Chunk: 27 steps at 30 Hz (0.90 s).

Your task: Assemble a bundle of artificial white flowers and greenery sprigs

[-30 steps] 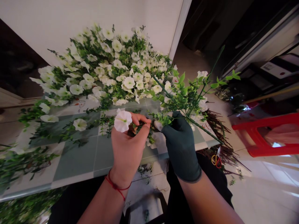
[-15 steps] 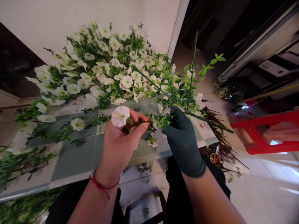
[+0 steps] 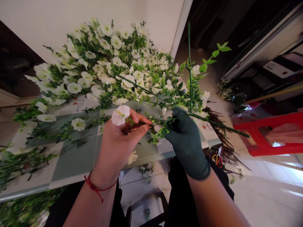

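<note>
My bare left hand (image 3: 125,135) pinches a flower stem at the fingertips, with a white artificial flower (image 3: 120,115) showing above the knuckles. A second pale bloom (image 3: 132,157) hangs below that hand. My right hand (image 3: 186,135), in a dark green glove with bare fingertips, is closed around a branching green plastic stem (image 3: 213,123) with leaves. The stem's long shoots point up, left and right. Small leaves (image 3: 157,135) fill the gap between the two hands, hiding exactly where the pieces meet.
White flowers with greenery (image 3: 104,69) are heaped at the back of the checked table (image 3: 75,157). Loose sprigs lie at left. Brown sticks (image 3: 217,129) and scissors (image 3: 217,159) are at right, near a red stool (image 3: 251,138). More greenery (image 3: 26,209) lies below the table.
The green stem in my right hand has shifted and tilted, its left shoot reaching further left and its right end further right. My left hand has moved slightly left.
</note>
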Tool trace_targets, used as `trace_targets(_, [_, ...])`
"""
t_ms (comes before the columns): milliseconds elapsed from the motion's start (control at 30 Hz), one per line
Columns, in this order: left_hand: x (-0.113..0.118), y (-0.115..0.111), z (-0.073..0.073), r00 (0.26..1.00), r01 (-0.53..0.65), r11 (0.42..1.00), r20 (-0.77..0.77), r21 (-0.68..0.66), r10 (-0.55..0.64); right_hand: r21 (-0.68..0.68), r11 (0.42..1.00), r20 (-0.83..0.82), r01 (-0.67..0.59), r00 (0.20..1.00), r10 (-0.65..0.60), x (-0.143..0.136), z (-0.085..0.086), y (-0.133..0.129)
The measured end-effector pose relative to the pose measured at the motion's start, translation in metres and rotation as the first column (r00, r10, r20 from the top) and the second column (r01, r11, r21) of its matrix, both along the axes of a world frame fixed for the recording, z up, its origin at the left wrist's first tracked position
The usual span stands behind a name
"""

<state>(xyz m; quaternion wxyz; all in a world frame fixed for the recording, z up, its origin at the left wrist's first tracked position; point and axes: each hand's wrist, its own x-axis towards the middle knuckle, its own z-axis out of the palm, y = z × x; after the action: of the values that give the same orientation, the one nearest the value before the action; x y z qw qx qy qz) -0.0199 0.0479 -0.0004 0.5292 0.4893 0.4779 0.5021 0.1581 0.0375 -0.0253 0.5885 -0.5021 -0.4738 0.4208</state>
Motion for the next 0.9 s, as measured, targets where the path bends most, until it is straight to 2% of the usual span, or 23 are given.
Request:
trace_targets(200, [-0.002, 0.001, -0.004, 0.994, 0.044, 0.999, 0.095, 0.025, -0.046, 0.021, 1.0, -0.032, -0.004, 0.999, 0.005, 0.0, -0.001, -0.003])
trace_targets(367, [0.002, 0.0, -0.005, 0.995, 0.031, 0.996, 0.091, 0.081, -0.038, 0.027, 1.0, -0.068, -0.011, 0.998, 0.013, 0.0, -0.004, -0.004])
trace_targets(500, [0.003, 0.0, -0.004, 0.999, 0.013, 0.998, 0.049, 0.06, -0.015, 0.054, 0.997, -0.086, -0.058, 0.994, 0.062, 0.001, -0.006, -0.003])
trace_targets(633, [-0.003, 0.003, -0.001, 0.991, 0.111, 0.993, 0.075, 0.027, -0.113, 0.065, 0.995, -0.124, -0.074, 0.989, 0.082, 0.002, -0.01, -0.001])
trace_targets(767, [-0.011, 0.006, 0.002, 0.977, 0.179, 0.984, 0.119, -0.023, -0.175, 0.07, 0.986, -0.189, -0.152, 0.968, 0.163, 0.003, -0.009, -0.002])
trace_targets(900, [-0.016, 0.005, 0.003, 0.971, 0.216, 0.974, 0.123, -0.073, -0.207, 0.027, 0.982, -0.097, -0.187, 0.977, 0.189, 0.008, -0.007, -0.003])
